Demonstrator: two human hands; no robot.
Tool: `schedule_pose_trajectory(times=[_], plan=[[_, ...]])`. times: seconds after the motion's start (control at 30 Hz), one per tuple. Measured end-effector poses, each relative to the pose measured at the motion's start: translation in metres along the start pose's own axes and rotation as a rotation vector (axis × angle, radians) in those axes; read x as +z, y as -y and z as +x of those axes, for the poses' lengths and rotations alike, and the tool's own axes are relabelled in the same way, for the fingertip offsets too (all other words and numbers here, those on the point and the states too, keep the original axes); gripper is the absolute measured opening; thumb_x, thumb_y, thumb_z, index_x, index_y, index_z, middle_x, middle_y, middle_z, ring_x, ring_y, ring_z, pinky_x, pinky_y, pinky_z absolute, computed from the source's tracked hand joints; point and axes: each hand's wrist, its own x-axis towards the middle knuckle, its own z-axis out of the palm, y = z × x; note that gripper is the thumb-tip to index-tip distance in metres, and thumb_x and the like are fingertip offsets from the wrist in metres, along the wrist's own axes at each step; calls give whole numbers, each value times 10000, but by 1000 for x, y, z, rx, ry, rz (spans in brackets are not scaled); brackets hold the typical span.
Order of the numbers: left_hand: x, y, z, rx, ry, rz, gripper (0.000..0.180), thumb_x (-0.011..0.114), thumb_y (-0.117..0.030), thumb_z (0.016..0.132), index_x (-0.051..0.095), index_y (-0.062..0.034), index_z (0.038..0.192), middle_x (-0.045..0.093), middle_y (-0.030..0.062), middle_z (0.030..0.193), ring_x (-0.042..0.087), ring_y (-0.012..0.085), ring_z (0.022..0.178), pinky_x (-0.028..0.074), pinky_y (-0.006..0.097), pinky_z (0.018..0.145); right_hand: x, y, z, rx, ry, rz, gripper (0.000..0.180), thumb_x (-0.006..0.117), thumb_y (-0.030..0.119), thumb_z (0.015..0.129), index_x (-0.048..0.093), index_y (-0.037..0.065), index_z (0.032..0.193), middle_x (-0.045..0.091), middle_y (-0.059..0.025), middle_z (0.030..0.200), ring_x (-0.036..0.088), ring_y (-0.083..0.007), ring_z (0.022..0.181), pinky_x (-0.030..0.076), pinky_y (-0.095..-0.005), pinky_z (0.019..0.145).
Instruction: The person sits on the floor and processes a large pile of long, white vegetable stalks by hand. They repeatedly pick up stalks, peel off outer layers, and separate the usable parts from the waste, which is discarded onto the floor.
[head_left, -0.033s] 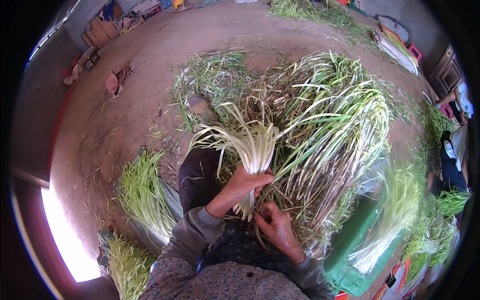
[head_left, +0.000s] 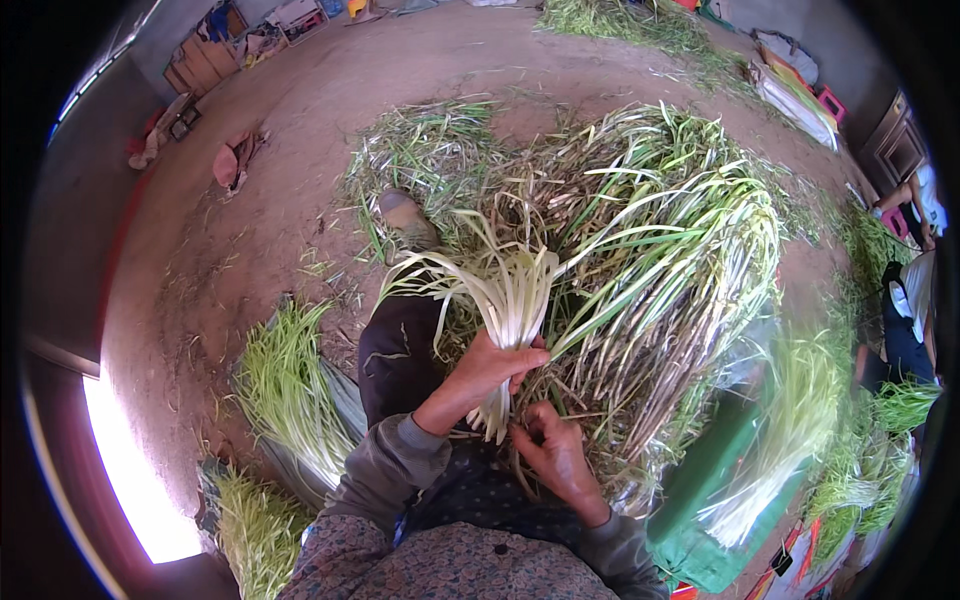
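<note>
A brown floor point(head_left: 280, 120) spreads below grey walls point(head_left: 80, 200); white light point(head_left: 130, 480) glares at lower left, brown boards point(head_left: 205, 65) stand upper left, a panelled door point(head_left: 898, 148) at right.

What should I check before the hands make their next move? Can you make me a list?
1. Left hand gripping the bunch: ok, wrapped around it.
2. Right hand near the bunch's lower ends: ok, just beside them.
3. Right hand empty: cannot tell, its curled fingers hide that.
4. Big pile close by: ok, just right of the bunch.
5. Shoe clear of loose stalks: not ok, they lie close around it.
</note>
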Motion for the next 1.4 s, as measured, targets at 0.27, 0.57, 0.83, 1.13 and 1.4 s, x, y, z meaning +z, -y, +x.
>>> schedule_pose_trajectory(times=[0.27, 0.57, 0.83, 1.13, 1.4], plan=[[6, 1, 4, -39, -5, 1, 270, 688, -128, 709, 520, 0, 877, 510, 12, 594, 436, 69, 406, 351, 196, 369, -24, -8, 20, 166, -66, 679, 131, 570, 153, 830, 498, 43, 825, 516, -15, 569, 490, -56, 450, 377, -170, 387], [14, 10, 6, -114, 52, -165, 141, 628, -121, 749, 534, -19, 768, 465, 2, 498, 427, 70, 369, 326, 201, 335, -39, -5, 46, 114, -215, 552, 74, 477, 35, 855, 491, 25, 783, 472, 14, 538, 415, -35, 415, 316, -171, 372], [18, 7, 5, -225, 55, -309, 128, 614, -142, 766, 527, -51, 747, 431, -12, 457, 394, 79, 347, 307, 212, 327, -26, -11, -4, 49, -133, 772, 46, 464, -33, 833, 458, -1, 866, 474, -11, 554, 448, -68, 407, 351, -184, 381], [11, 5, -8, -273, 107, -349, 139, 608, -151, 776, 545, -42, 834, 422, -14, 462, 390, 75, 355, 302, 212, 341, -25, -15, -5, -25, -90, 653, 98, 524, -21, 812, 515, -9, 909, 524, -14, 608, 472, -55, 453, 375, -184, 410], [-7, 11, 10, -192, 14, -445, 122, 556, -47, 788, 506, -4, 890, 407, -13, 493, 382, 69, 402, 295, 221, 366, -8, -17, -41, -330, 329, -74, 197, 596, 80, 726, 559, 49, 917, 598, -110, 726, 586, -245, 568, 487, -321, 513]])
